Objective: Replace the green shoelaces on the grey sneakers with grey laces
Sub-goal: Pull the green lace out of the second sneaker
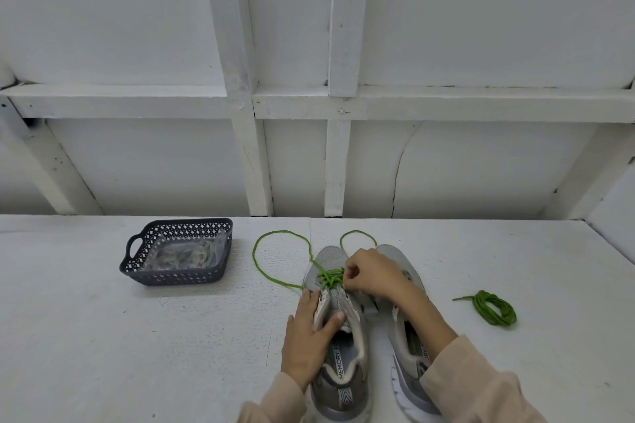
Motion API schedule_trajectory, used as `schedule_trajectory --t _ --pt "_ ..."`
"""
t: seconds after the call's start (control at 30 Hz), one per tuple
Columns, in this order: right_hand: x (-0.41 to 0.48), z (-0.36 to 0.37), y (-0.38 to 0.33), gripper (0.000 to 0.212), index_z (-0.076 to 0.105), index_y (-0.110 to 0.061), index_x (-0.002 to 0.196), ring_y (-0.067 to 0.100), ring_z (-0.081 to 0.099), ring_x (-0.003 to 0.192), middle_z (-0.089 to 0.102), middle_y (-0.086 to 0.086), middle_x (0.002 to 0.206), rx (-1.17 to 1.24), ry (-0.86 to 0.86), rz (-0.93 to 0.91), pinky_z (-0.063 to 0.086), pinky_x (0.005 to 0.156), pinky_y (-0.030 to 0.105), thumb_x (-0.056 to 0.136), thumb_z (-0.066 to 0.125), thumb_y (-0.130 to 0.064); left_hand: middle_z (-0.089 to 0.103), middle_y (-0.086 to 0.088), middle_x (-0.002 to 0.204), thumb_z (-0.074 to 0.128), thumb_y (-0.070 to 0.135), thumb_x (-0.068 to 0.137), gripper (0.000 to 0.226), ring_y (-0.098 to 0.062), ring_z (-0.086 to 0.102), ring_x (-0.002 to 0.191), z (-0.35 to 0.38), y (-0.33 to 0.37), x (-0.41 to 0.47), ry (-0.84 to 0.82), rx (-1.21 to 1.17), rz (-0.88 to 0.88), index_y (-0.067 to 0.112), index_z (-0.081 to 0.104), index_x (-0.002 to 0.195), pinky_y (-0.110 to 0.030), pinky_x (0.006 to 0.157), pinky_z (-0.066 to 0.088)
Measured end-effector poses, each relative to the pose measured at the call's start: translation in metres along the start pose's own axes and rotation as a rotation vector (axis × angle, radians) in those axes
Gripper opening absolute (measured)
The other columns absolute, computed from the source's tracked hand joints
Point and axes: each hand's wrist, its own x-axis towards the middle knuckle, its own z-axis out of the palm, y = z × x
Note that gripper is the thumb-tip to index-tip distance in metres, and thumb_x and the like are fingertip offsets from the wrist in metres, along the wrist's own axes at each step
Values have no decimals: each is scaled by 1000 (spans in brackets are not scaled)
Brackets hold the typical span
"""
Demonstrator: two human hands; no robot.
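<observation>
Two grey sneakers stand side by side on the white table, toes away from me. The left sneaker still carries a green lace in its lowest eyelets; the loose ends loop out over the table beyond the toe. My left hand grips the left sneaker's tongue and side, thumb over the tongue. My right hand pinches the green lace at the crossings near the toe. The right sneaker lies partly under my right forearm and shows no lace. A removed green lace lies coiled on the table to the right.
A dark perforated plastic basket sits at the left back of the table, holding a clear bag of pale laces. A white framed wall rises right behind the table's far edge.
</observation>
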Motion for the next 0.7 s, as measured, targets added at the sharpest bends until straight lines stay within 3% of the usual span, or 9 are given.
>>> schedule_trajectory --t 0.23,0.47,0.6,0.7 --pt "3 1 2 9 72 -13 82 17 65 79 72 1 85 16 -34 -17 52 68 31 79 66 -18 23 7 156 58 67 65 94 -10 20 144 0 0 -1 1 0 -6 25 33 146 -43 119 13" --pt "10 -4 -4 11 58 -14 79 16 56 74 64 1 83 94 21 -26 44 66 31 82 59 -25 24 10 156 53 77 59 101 -6 21 143 2 -6 1 2 11 7 28 34 145 -44 119 14" --pt "13 -10 3 14 62 -9 72 20 65 66 68 6 74 162 -75 -2 55 71 39 79 64 -22 24 8 156 58 68 64 94 -8 21 144 2 -4 2 14 11 1 26 35 145 -43 119 13" --pt "10 -12 8 12 68 -9 77 19 67 63 72 10 81 131 -160 7 56 73 36 78 70 -21 24 7 156 58 60 68 87 -8 20 144 2 -4 2 15 12 9 26 35 144 -43 119 13"
